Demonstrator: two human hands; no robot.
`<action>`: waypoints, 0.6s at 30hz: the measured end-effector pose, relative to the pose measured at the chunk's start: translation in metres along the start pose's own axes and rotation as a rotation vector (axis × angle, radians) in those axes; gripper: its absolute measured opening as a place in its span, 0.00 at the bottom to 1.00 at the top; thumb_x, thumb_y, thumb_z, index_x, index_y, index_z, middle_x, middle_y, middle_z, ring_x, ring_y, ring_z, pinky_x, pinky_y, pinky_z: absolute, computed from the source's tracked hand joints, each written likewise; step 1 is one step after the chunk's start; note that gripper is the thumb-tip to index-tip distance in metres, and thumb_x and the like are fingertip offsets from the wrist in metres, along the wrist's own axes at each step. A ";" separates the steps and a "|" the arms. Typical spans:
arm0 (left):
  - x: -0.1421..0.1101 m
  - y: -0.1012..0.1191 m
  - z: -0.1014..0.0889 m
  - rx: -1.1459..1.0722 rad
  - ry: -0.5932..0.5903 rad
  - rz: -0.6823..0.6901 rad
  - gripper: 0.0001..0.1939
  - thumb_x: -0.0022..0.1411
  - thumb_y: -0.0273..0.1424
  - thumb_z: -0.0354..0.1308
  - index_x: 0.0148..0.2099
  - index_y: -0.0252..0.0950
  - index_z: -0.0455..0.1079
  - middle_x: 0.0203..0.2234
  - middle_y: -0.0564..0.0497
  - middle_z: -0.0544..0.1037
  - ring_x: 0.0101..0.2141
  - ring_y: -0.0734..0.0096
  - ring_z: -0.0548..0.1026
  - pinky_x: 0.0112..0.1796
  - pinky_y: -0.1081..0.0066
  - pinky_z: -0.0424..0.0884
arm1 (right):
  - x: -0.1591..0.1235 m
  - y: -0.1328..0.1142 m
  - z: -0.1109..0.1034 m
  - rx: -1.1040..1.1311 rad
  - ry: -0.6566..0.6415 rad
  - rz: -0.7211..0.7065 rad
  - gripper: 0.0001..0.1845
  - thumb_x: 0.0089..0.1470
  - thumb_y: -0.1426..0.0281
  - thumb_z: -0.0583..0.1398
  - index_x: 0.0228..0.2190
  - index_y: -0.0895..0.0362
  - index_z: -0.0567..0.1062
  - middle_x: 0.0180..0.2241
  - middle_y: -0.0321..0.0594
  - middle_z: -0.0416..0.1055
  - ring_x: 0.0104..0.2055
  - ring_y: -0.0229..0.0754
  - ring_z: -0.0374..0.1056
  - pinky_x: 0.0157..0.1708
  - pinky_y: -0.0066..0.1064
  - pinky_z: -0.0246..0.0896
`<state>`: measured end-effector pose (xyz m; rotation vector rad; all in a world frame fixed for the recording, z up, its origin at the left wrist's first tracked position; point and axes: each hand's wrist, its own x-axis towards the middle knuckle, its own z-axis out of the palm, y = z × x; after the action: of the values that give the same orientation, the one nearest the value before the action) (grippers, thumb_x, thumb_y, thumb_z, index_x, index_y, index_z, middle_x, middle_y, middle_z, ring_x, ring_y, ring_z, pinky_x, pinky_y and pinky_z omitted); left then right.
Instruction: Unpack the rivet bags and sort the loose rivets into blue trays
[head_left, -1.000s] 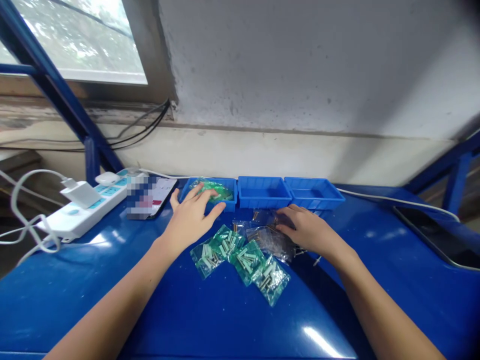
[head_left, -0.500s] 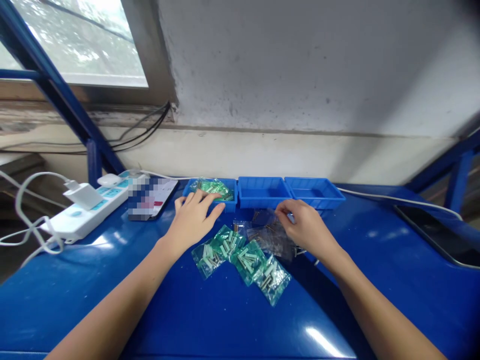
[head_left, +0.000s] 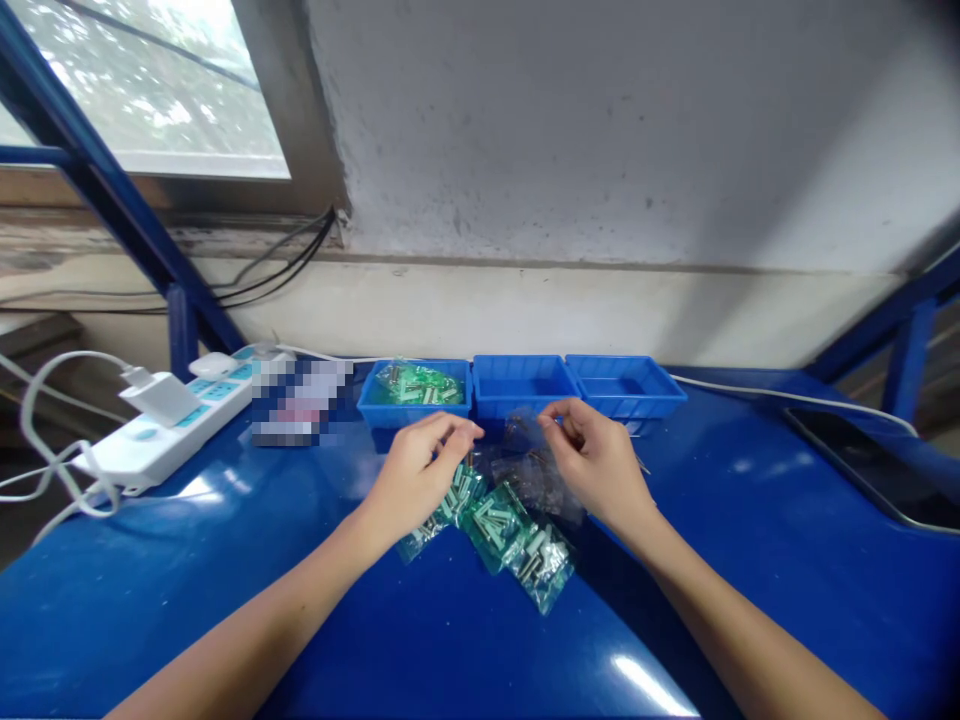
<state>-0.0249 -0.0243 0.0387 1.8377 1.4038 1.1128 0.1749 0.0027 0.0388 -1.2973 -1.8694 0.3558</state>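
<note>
My right hand (head_left: 600, 462) pinches a clear plastic bag (head_left: 523, 428) by its edge, with thin metal pieces showing through it. Facing it, my left hand (head_left: 427, 468) has its thumb and forefinger drawn together over the bags; whatever may be between them cannot be made out. Below the hands lie several green-tinted bags (head_left: 495, 525) of pale and metallic rod-like pieces, partly covered by my left hand. More clear bags (head_left: 525, 485) of dark slim pieces lie between the hands. A blue bin (head_left: 415, 411) at the back left holds green bags.
Beside the filled bin stand a middle blue bin (head_left: 517, 405) and a right blue bin (head_left: 637, 405). A white power strip (head_left: 139, 450) with cables and a pixelated flat object (head_left: 300, 405) lie left. A dark phone-like device (head_left: 870, 465) lies right.
My left hand has left the filled bin and come toward me and right, its spread fingers now drawn together. My right hand stays near its place, still pinching the clear bag.
</note>
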 end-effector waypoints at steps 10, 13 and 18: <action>0.003 0.000 0.003 -0.724 -0.202 -0.569 0.14 0.56 0.39 0.59 0.32 0.31 0.68 0.25 0.49 0.71 0.26 0.75 0.69 0.27 0.75 0.64 | -0.022 -0.016 0.019 -0.041 -0.105 -0.441 0.09 0.58 0.73 0.51 0.34 0.57 0.72 0.29 0.40 0.73 0.30 0.39 0.66 0.33 0.32 0.57; 0.002 0.000 0.003 -0.459 -0.087 -0.353 0.09 0.59 0.35 0.56 0.34 0.33 0.69 0.24 0.51 0.71 0.25 0.75 0.68 0.26 0.74 0.64 | -0.021 -0.018 0.016 0.054 -0.098 -0.360 0.09 0.58 0.71 0.53 0.33 0.57 0.73 0.29 0.39 0.73 0.31 0.39 0.66 0.34 0.31 0.58; -0.007 -0.001 0.009 0.260 0.168 0.409 0.04 0.60 0.27 0.55 0.37 0.36 0.72 0.29 0.51 0.76 0.31 0.71 0.70 0.35 0.68 0.67 | -0.014 -0.018 0.013 0.392 -0.168 0.083 0.21 0.58 0.59 0.51 0.22 0.58 0.71 0.16 0.31 0.60 0.19 0.33 0.56 0.20 0.26 0.50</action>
<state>-0.0182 -0.0298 0.0316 2.3399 1.3501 1.3604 0.1559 -0.0144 0.0356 -1.1028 -1.7698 0.8522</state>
